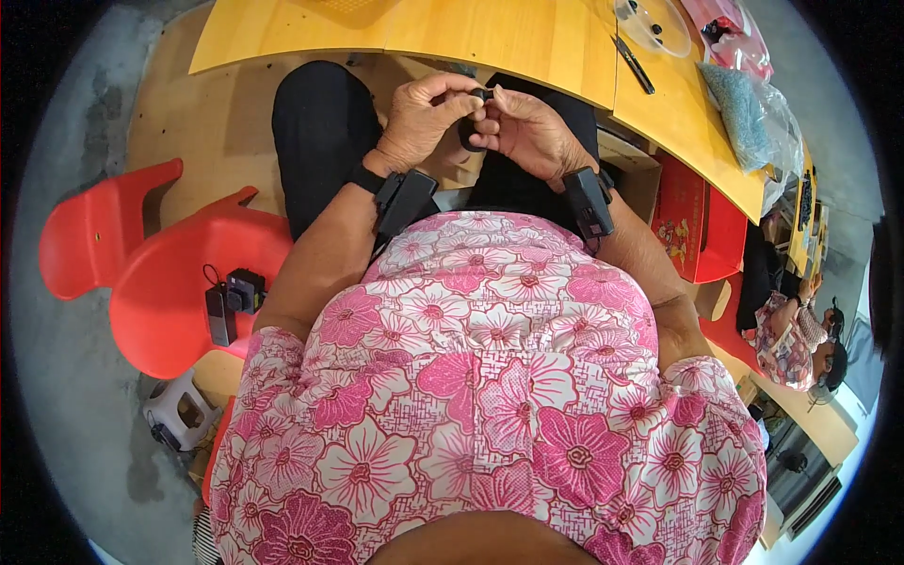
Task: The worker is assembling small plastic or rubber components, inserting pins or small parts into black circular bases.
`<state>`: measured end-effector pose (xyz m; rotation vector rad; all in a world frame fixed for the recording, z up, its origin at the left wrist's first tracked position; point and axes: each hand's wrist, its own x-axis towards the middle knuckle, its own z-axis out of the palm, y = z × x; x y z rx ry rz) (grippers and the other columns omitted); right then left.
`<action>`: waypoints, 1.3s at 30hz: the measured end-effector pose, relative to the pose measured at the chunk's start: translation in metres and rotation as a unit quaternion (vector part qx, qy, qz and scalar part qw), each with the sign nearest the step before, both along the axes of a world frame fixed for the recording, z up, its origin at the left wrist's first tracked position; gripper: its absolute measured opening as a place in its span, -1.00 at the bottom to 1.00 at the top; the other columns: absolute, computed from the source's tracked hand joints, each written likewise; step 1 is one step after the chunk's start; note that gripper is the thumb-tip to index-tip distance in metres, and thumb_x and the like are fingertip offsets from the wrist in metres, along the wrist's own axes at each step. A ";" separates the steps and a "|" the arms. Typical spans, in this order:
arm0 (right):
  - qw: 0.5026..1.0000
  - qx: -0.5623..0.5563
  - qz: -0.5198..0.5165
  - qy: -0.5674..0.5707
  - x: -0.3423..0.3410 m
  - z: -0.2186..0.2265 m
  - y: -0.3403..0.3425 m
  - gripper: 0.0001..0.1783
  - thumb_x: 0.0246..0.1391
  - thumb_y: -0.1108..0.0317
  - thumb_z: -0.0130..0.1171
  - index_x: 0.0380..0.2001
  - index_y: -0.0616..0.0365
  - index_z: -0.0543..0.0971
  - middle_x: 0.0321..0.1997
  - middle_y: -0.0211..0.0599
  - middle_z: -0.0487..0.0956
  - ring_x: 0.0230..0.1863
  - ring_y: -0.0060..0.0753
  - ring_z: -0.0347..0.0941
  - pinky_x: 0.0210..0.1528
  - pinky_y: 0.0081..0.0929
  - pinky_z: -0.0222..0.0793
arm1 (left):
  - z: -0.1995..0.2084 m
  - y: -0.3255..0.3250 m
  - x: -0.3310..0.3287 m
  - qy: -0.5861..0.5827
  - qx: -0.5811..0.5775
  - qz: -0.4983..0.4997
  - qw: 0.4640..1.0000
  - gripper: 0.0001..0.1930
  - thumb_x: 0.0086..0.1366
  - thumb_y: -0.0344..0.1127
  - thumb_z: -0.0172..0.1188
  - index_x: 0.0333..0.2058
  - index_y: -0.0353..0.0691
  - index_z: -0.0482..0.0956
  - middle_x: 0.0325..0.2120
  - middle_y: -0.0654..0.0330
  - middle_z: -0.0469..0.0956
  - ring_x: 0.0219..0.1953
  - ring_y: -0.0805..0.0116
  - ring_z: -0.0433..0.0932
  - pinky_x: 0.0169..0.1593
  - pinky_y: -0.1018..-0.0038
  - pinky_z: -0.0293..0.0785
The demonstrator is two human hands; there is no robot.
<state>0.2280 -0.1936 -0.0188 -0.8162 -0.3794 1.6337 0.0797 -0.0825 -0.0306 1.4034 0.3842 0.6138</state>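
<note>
Just off the near edge of the yellow table (508, 42), above my lap, both hands meet at a small black piece (477, 96). My left hand (419, 118) pinches it between thumb and fingertips. From the other side, my right hand (532, 130) closes its thumb and forefinger on it, the other fingers curled. A dark rounded part (470, 137) shows below, between the hands; whether it belongs to the same piece I cannot tell. The exact kind of piece is too small to make out. Each wrist carries a strapped black box.
Right of my hands, a black slim tool (634, 64) lies on the table near a clear round tub (650, 21) with small black pieces. A bag of bluish beads (737, 113) sits beyond. Red chairs (202, 282) stand at left, a red box (697, 221) at right. Another person (791, 339) sits far right.
</note>
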 end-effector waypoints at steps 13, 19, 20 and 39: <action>0.999 -0.015 0.010 0.040 0.001 0.008 0.005 -0.69 0.17 0.16 0.04 -0.27 0.23 0.46 -0.34 -0.39 0.42 -0.39 -0.59 0.32 -0.06 -0.32 0.42 | -0.005 -0.001 0.002 -0.001 0.003 0.014 1.000 -0.81 0.18 -0.42 0.20 -0.23 -0.33 0.55 -0.43 0.21 0.59 -0.38 0.53 0.54 -0.27 0.63 0.47; 0.992 -0.051 0.001 0.117 0.003 0.002 0.007 -0.72 0.19 0.18 0.00 -0.23 0.19 0.43 -0.38 -0.41 0.42 -0.39 -0.56 0.39 -0.11 -0.34 0.44 | -0.005 0.000 0.004 0.046 -0.014 0.010 0.999 -0.79 0.20 -0.39 0.17 -0.20 -0.35 0.55 -0.39 0.20 0.59 -0.33 0.55 0.53 -0.25 0.63 0.46; 0.992 -0.051 0.002 0.117 0.003 0.001 0.007 -0.72 0.19 0.18 0.00 -0.23 0.19 0.43 -0.38 -0.41 0.42 -0.39 -0.56 0.39 -0.11 -0.34 0.44 | -0.005 0.000 0.004 0.046 -0.014 0.010 0.999 -0.79 0.20 -0.39 0.17 -0.20 -0.35 0.55 -0.39 0.20 0.59 -0.33 0.55 0.53 -0.25 0.63 0.46; 0.987 -0.102 -0.024 0.123 0.001 0.012 0.008 -0.70 0.21 0.18 -0.02 -0.25 0.24 0.44 -0.39 -0.39 0.45 -0.45 -0.59 0.38 -0.21 -0.41 0.49 | 0.010 0.005 -0.001 0.099 -0.017 -0.019 0.995 -0.77 0.31 -0.34 0.01 -0.15 -0.32 0.54 -0.40 0.30 0.55 -0.42 0.62 0.43 -0.31 0.66 0.41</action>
